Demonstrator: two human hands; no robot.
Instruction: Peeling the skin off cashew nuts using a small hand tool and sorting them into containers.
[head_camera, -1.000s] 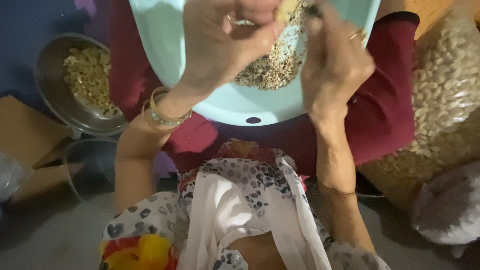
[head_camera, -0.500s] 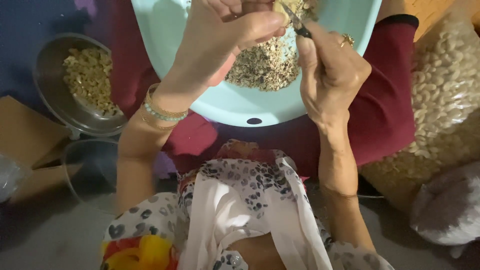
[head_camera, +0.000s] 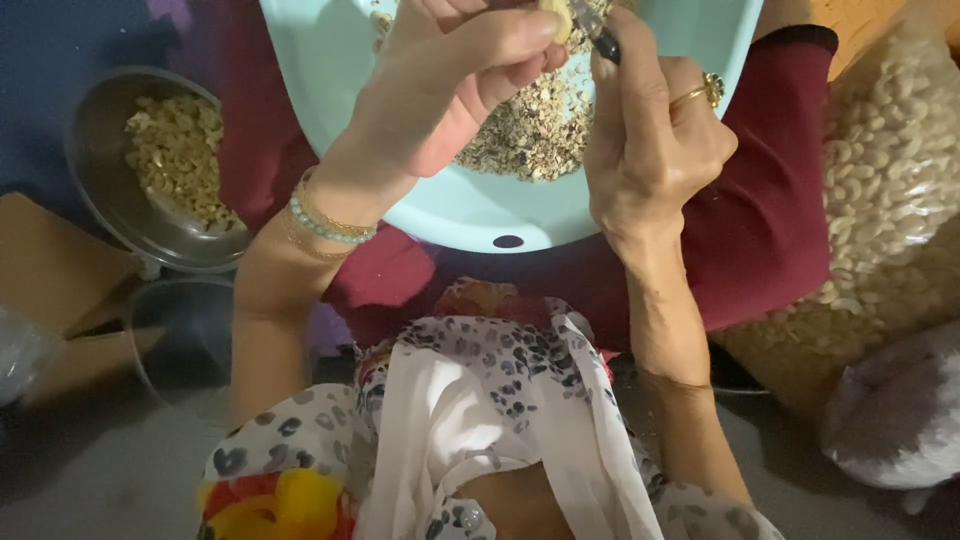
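Note:
My left hand (head_camera: 450, 85) pinches a small pale cashew nut (head_camera: 556, 18) between thumb and fingers at the top edge of the view. My right hand (head_camera: 650, 130) grips a small dark-handled knife (head_camera: 598, 35) whose blade meets the nut. Both hands hover over a light blue plastic tub (head_camera: 450, 210) resting on my lap, which holds a heap of brownish peelings (head_camera: 535, 130). The upper part of the nut and the blade tip are cut off by the frame.
A steel bowl (head_camera: 105, 200) with peeled cashews sits at the left, an empty clear container (head_camera: 180, 340) below it, cardboard (head_camera: 45, 270) at far left. A large clear bag of cashews (head_camera: 880, 190) lies at the right, a grey bundle (head_camera: 900, 410) beneath it.
Both hands have shifted slightly rightward and the tub's edge sits a little lower in view. The knife is now visible against the nut; the grips are unchanged.

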